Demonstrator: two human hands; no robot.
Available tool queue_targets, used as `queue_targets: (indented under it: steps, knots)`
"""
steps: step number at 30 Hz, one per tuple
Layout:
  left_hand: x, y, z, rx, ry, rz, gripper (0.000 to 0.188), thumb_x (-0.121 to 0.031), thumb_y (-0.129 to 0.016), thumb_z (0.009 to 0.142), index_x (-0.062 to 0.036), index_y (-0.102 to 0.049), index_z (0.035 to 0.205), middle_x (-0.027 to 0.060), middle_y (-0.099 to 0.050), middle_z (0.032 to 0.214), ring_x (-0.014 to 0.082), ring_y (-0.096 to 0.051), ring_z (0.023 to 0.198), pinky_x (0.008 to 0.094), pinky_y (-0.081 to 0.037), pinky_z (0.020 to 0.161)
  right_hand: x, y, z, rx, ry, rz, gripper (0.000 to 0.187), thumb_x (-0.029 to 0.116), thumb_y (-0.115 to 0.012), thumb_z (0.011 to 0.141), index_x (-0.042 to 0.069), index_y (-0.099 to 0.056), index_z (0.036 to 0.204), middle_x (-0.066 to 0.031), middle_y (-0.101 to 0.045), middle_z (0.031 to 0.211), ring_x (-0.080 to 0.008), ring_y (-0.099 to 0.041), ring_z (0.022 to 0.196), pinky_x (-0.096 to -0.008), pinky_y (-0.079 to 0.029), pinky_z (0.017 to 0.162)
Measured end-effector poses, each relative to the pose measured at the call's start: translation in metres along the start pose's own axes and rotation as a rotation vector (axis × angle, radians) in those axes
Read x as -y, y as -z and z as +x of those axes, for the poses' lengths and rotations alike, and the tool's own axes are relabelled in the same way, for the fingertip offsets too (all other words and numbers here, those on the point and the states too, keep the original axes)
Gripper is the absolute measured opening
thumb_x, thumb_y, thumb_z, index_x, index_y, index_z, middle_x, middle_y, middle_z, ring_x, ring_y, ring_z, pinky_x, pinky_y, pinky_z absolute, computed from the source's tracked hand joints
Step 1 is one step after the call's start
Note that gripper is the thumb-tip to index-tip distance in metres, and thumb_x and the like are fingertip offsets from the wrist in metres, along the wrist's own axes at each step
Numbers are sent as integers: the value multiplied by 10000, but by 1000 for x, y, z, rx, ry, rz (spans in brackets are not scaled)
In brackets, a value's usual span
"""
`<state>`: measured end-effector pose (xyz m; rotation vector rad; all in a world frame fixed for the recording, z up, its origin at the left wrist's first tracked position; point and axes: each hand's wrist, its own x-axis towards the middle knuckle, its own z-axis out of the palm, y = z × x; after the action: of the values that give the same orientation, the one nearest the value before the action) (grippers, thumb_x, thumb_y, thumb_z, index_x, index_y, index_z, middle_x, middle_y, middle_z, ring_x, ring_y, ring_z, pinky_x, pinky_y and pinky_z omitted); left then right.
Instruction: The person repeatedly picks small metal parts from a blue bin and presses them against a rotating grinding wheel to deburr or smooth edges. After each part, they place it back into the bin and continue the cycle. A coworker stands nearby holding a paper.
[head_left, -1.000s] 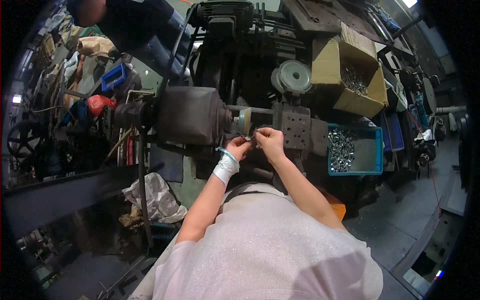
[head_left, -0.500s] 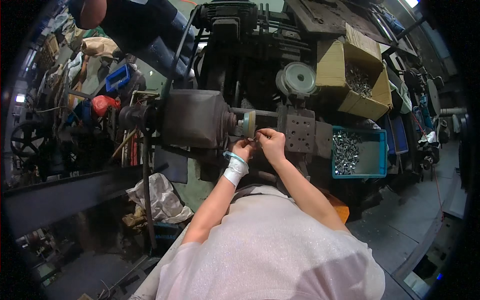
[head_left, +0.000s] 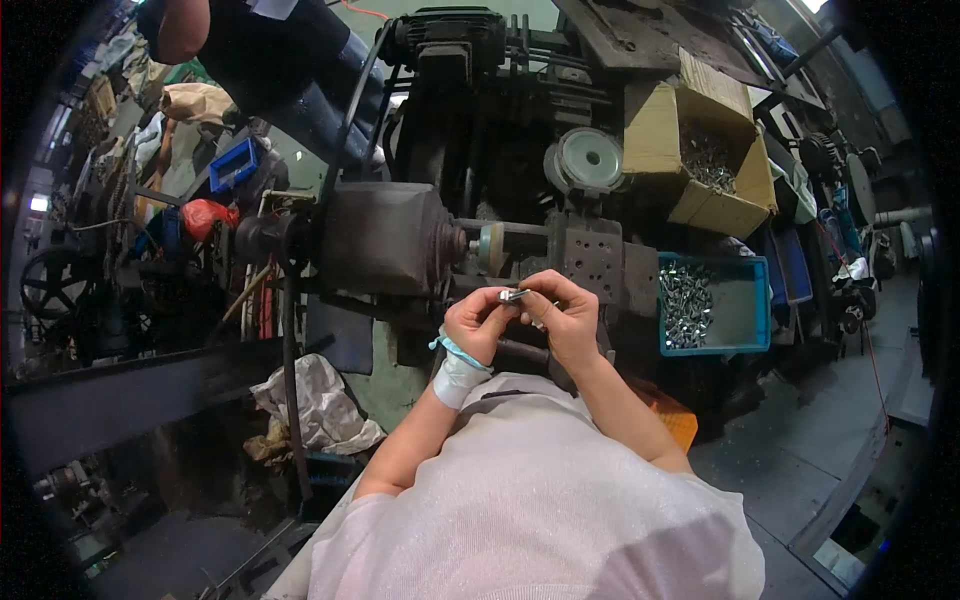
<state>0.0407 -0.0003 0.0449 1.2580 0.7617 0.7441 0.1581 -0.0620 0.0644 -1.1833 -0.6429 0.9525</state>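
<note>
Between the fingertips of both hands is a small shiny metal part [head_left: 511,296], held in front of my body; its exact kind is too small to make out. My left hand [head_left: 476,322], with a pale band and white wrap at the wrist, pinches its left end. My right hand [head_left: 566,316] grips it from the right, thumb and fingers closed. Just beyond the hands stands a grinding machine with a small pale-rimmed wheel [head_left: 491,249] on its spindle. The wheel and the metal part are apart.
A blue bin [head_left: 738,304] holds many small shiny metal parts at the right. Behind it, an open cardboard box [head_left: 650,140] contains more pieces. The machine's dark housing [head_left: 375,240] is at left, a round disc [head_left: 590,160] farther back. Another person's legs [head_left: 320,110] show at far left.
Both hands have drawn back from the wheel toward my body and risen in view, still holding the small metal part, which now shows more clearly.
</note>
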Motion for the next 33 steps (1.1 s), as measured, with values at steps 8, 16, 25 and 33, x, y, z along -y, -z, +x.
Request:
queue_targets:
  steps: [8, 16, 25, 33]
  knots:
    - [1, -2, -6, 2, -133, 19, 162, -118, -580, 800, -11, -579, 921, -12, -579, 703, 24, -462, 555, 159, -363, 476, -3, -1, -5, -44, -19, 135, 88, 43, -584, 775, -15, -592, 841, -35, -551, 765, -62, -522, 627, -177, -423, 513]
    - [34, 12, -7, -187, 361, -484, 217, -203, -452, 877, -27, -528, 980, 27, -563, 782, 41, -421, 530, 171, -326, 413, -11, 21, -2, -64, -758, 724, 160, 232, -481, 766, 109, -489, 664, -53, -562, 755, -209, -555, 679, -320, -387, 431]
    - [40, 15, -11, -160, 529, -498, 266, -236, -392, 900, -2, -496, 974, 55, -539, 756, 72, -425, 517, 182, -326, 397, -43, 38, -8, 172, -918, 1191, 184, 241, -447, 865, 73, -492, 805, -29, -455, 773, -89, -379, 555, -168, -277, 327]
    - [52, 13, -13, -193, 562, -311, 296, -313, -449, 872, -47, -548, 954, 10, -546, 742, 50, -434, 550, 188, -371, 438, -27, 20, -19, 70, -786, 325, 177, 123, -579, 780, 4, -560, 910, -35, -535, 659, -88, -453, 460, -161, -302, 356]
